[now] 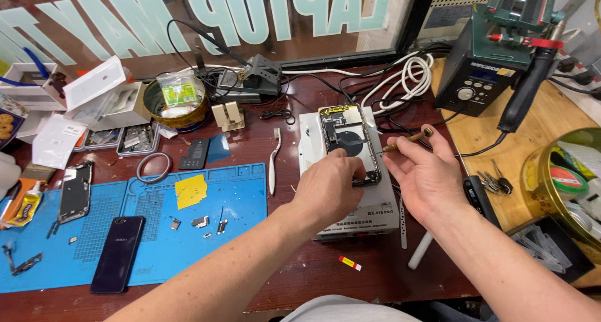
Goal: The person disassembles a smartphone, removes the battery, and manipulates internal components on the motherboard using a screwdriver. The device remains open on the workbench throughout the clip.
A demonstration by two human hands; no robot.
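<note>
Nearest the camera, both forearms reach up from the lower edge over the dark red table (300, 284).

The left hand (328, 187) rests knuckles up, its fingers (350, 168) curled down onto the near end of the opened phone (350, 143). They press or pinch the lower edge; whether they hold a small part cannot be told, as the fingertips are hidden.

The right hand (426, 175) sits just right of the phone, palm half open. Its thumb and forefinger are closed on a slim screwdriver (407, 139), the remaining fingers loose. The tool's long axis runs from upper right down to the left, its tip aimed at the phone's right edge, close to it but apparently apart.

The phone lies back off, interior exposed, on a white box-shaped heating unit (375, 212). Its long axis runs away from the wearer, tilted slightly. It extends beyond the left fingers and to the left of the right fingers. The left hand is the nearer, being in contact.

Left of the left hand: a blue work mat (238, 184) carrying a dark phone (118, 254), a yellow note and small metal parts.

Farther off, beyond the right fingers: coiled white cable (410, 74) and a dark soldering station (479, 77).
</note>
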